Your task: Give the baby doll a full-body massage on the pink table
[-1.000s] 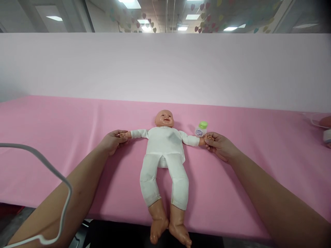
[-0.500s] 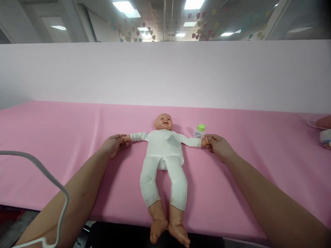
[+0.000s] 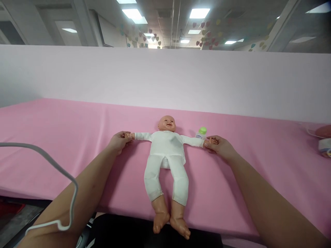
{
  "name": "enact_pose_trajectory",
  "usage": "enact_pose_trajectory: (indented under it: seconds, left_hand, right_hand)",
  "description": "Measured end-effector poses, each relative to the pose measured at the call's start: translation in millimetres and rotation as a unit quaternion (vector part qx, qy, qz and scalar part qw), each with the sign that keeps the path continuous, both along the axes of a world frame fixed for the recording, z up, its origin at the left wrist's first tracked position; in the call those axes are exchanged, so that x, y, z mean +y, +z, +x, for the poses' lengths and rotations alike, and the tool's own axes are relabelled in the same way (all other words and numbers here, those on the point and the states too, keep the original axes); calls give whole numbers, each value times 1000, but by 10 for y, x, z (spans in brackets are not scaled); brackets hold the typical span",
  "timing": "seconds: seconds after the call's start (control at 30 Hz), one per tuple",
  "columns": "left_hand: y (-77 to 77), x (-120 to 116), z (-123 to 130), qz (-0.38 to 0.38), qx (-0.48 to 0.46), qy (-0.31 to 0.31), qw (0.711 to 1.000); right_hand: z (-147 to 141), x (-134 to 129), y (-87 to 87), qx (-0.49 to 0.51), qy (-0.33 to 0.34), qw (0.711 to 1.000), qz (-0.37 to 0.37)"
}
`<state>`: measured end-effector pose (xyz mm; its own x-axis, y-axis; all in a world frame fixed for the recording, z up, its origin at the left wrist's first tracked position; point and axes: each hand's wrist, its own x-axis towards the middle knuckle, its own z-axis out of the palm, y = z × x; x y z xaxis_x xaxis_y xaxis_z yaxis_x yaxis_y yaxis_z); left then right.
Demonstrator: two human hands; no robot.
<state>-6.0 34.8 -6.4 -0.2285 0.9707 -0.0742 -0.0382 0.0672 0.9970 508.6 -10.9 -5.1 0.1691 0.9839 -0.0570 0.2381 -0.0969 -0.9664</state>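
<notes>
A baby doll (image 3: 167, 148) with a white cloth body lies on its back on the pink cover (image 3: 77, 120), its arms stretched out sideways and its bare feet hanging over the front edge. My left hand (image 3: 119, 142) is closed around the doll's hand at the left. At the right, the doll's other hand is gripped between the thumb and fingers of my right hand (image 3: 219, 146). Just behind the doll's right-side arm stands a small clear bottle with a green cap (image 3: 203, 131), partly hidden by that arm.
A white wall panel (image 3: 165, 79) rises behind the pink surface, with glass above it. A grey cable (image 3: 51, 160) loops across the lower left in front of my forearm. At the far right edge lie a white-and-blue roll-like item (image 3: 324, 146) and a brownish object (image 3: 323, 131).
The view has shifted slightly, so the scene sits a little to the right. Both hands keep hold of the doll's hands; the fingers of my right hand have shifted a little around its hand.
</notes>
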Motion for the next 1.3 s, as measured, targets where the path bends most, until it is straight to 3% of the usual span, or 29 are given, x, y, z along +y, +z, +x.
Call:
enact_pose_trajectory:
  seconds: [0.13,0.27,0.43,0.5,0.57,0.67,0.73,0.8,0.87,1.0,1.1,1.2,1.3]
  left_hand:
    - [118,-70,111,61,16,16,998]
    - [273,-186,318,104,51,42,992]
    - [484,-320,675,138,205,40,968]
    - [554,-360,852,177,298,11,938]
    - [591,-391,1028,220,403,-39,887]
    - [562,-435,1222,281,544,-132,779]
    - [502,-466,1275,314,591,-175,722]
    - [436,-490,1277,337,605,-204,692]
    - [384,-500,1255,347,607,-221,680]
    - [317,-472,1227,360,587,-241,684]
    - [278,-454,1221,369,551,-250,705]
    - [255,-436,1175,329,478,-197,790]
    - [238,-353,1055,228,328,-113,910]
  right_hand:
    - [-145,-52,111,-18,-53,996,68]
    - [-396,-94,250,9,-58,990,129]
    - [-833,-106,387,-98,-34,978,183]
    - [-1028,-105,415,-135,13,965,225]
    - [-1213,-119,430,-208,79,936,274]
    - [-1426,-172,417,-354,165,861,325]
    - [-1507,-214,380,-423,196,814,345]
    - [-1541,-245,332,-452,212,784,368]
    - [-1546,-260,290,-460,219,768,388]
    - [-1533,-266,252,-462,232,751,411]
    - [-1509,-263,235,-436,239,759,421]
    - [-1436,-233,210,-357,197,818,405]
    - [-1280,-143,189,-194,61,915,348]
